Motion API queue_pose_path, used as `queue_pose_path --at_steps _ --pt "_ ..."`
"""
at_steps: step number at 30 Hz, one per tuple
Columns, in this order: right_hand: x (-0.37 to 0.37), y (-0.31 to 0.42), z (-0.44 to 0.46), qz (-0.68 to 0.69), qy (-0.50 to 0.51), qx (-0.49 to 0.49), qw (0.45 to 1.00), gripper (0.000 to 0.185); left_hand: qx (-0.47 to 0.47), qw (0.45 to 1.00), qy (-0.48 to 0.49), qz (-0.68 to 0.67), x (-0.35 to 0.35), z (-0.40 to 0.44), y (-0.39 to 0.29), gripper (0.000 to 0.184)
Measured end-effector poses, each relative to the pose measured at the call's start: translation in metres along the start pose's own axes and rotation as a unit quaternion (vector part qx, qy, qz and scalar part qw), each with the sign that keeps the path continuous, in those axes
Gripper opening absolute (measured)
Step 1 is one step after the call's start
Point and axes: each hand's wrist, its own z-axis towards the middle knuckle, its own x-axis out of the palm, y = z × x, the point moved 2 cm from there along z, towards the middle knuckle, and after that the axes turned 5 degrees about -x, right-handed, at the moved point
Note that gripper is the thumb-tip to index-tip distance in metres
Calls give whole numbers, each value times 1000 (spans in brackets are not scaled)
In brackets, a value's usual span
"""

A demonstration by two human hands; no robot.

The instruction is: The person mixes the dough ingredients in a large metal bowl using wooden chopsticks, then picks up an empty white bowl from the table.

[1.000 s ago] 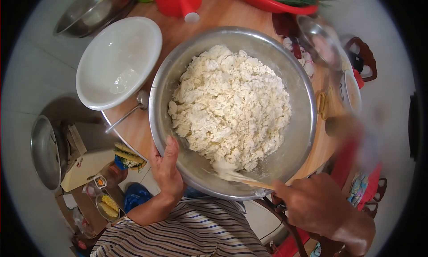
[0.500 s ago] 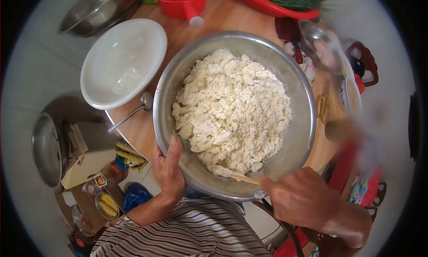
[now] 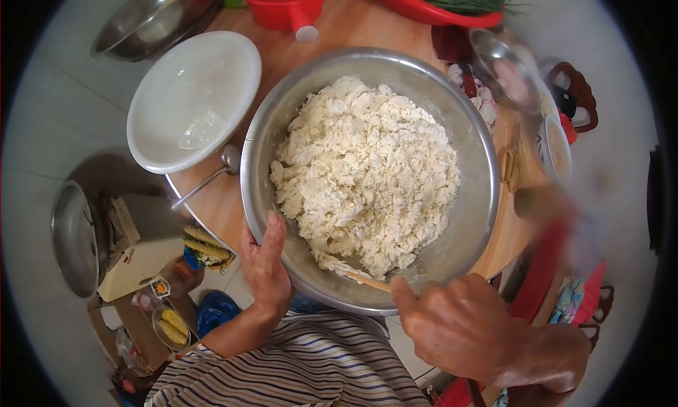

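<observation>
A large steel bowl [image 3: 472,230] at the centre holds a heap of shaggy, crumbly white dough [image 3: 367,174]. My left hand [image 3: 267,269] grips the bowl's lower left rim, thumb up along the outer edge and the fingers mostly hidden behind it. Closed around the end of a wooden stick [image 3: 371,282], my right hand [image 3: 452,322] is at the bowl's lower right rim. The stick's far end is coated with dough and touches the lower edge of the heap.
Left of the bowl are a white basin [image 3: 194,99] and a metal ladle [image 3: 205,184]. A red dipper [image 3: 282,8] and a red basin of green stalks [image 3: 424,10] are at the back. Small bowls [image 3: 505,71] stand right. Boxes [image 3: 141,266] are lower left.
My right hand has moved left along the bowl's near rim with the stick, whose tip has shifted left along the dough's lower edge. My left hand stays on the rim.
</observation>
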Motion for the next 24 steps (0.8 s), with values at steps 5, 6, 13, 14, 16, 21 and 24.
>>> queue_pose_path --at_steps 5,6,13,14,16,21,24 --pt "0 -3 -16 38 151 81 984 52 -10 1000 9 7 2 -5 -4 43" --pt "4 2 -25 34 146 80 985 51 -7 1000 10 15 5 -6 -6 43" --pt "-9 30 38 -16 116 62 991 46 7 1000 16 -20 9 -7 -10 37" --pt "-3 19 3 -21 111 59 992 45 0 999 24 -28 4 -5 -4 39" --pt "3 27 4 -28 103 55 993 44 -11 999 33 -35 3 -5 -1 43" --pt "5 27 9 -46 79 43 995 41 2 997 54 -58 7 -8 -5 45" --pt "1 28 11 -68 64 37 995 39 10 999 32 -37 12 -8 -7 44"
